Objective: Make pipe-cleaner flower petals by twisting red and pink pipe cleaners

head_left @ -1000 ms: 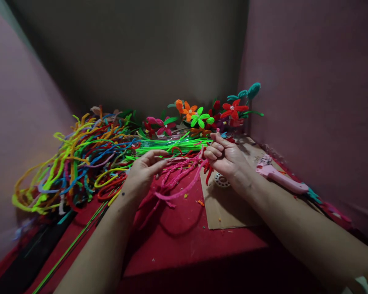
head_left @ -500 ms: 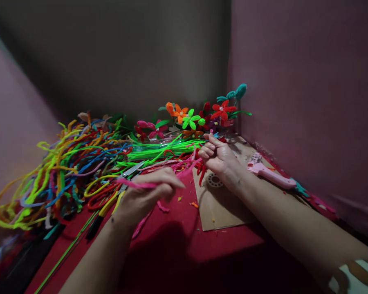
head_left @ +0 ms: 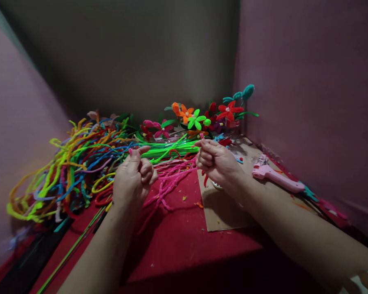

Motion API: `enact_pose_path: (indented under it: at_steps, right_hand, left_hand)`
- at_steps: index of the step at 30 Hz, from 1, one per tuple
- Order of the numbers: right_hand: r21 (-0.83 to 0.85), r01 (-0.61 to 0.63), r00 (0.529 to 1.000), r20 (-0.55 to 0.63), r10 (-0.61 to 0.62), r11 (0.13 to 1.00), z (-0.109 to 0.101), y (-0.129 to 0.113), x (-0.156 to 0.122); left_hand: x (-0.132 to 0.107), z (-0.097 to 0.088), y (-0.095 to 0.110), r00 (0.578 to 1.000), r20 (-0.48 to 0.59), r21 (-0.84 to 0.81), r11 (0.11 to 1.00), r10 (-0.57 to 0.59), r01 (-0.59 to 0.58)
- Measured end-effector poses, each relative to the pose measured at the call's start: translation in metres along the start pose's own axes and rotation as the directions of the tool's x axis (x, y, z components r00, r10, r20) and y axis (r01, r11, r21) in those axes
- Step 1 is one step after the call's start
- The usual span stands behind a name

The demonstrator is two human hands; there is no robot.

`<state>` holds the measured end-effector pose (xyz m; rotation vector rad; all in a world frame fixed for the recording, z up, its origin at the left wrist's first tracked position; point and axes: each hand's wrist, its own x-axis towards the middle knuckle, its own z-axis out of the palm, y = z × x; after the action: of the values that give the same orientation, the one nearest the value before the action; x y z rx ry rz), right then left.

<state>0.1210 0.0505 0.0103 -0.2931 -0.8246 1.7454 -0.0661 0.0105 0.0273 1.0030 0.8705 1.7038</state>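
Observation:
My left hand is curled into a fist above the red table, with a pink tip of pipe cleaner showing between thumb and forefinger. My right hand is also closed, pinching a short pink piece that sticks up from its fingers. Between and just beyond the two hands lies a loose bunch of pink pipe cleaners on the red tabletop. Red pieces hang under the right hand.
A big tangle of multicoloured pipe cleaners fills the left. Straight green ones lie behind the hands. Finished pipe-cleaner flowers stand in the corner. A cardboard sheet and a pink glue gun lie at the right. Walls close in on three sides.
My left hand has risen from the table and closed into a fist with a pink tip in it. My right hand has shifted slightly toward the left.

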Motion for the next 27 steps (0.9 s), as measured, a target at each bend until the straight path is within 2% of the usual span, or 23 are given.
enact_pose_path:
  at_steps: [2,6,9,14,18,20,22,24,27]
  right_hand:
    - [-0.033,-0.018,0.999,0.049,0.02,0.999,0.006,0.003,-0.005]
    - [-0.077,-0.03,0.994,0.104,0.038,0.997,0.015,0.009,-0.013]
    - [-0.18,-0.053,0.989,0.127,0.076,0.982,0.017,0.016,-0.017]
    - [-0.288,-0.077,0.983,0.141,0.121,0.955,0.019,0.025,-0.022]
    - [-0.337,-0.094,0.981,0.129,0.144,0.937,0.022,0.027,-0.024]
    - [-0.42,-0.031,0.988,0.128,0.092,0.907,0.022,0.028,-0.024]
    - [-0.504,0.022,0.994,0.104,0.035,0.864,0.021,0.031,-0.023]
    - [-0.549,0.017,0.998,0.058,0.018,0.835,0.02,0.036,-0.02]
    - [-0.534,-0.058,0.998,0.001,0.069,0.843,0.015,0.046,-0.017]
  left_hand:
    - [-0.007,0.007,0.001,0.998,0.062,0.077,0.997,-0.011,0.006]
    - [-0.02,0.027,-0.004,0.956,0.205,0.19,0.966,-0.212,0.173]
    - [-0.027,0.036,-0.009,0.966,0.178,0.276,0.952,-0.187,0.133]
    - [-0.032,0.036,-0.013,0.982,0.137,0.321,0.944,-0.132,0.082]
    - [-0.03,0.036,-0.014,0.98,0.187,0.213,0.977,-0.072,0.031]
    - [-0.025,0.035,-0.011,0.989,0.147,0.073,0.997,0.017,-0.028]
    - [-0.018,0.032,-0.007,0.995,0.09,-0.091,0.995,0.051,-0.043]
    - [-0.011,0.029,-0.003,0.998,0.06,-0.205,0.979,-0.008,0.02]
    - [-0.005,0.025,-0.003,0.994,0.005,-0.294,0.949,-0.113,0.11]
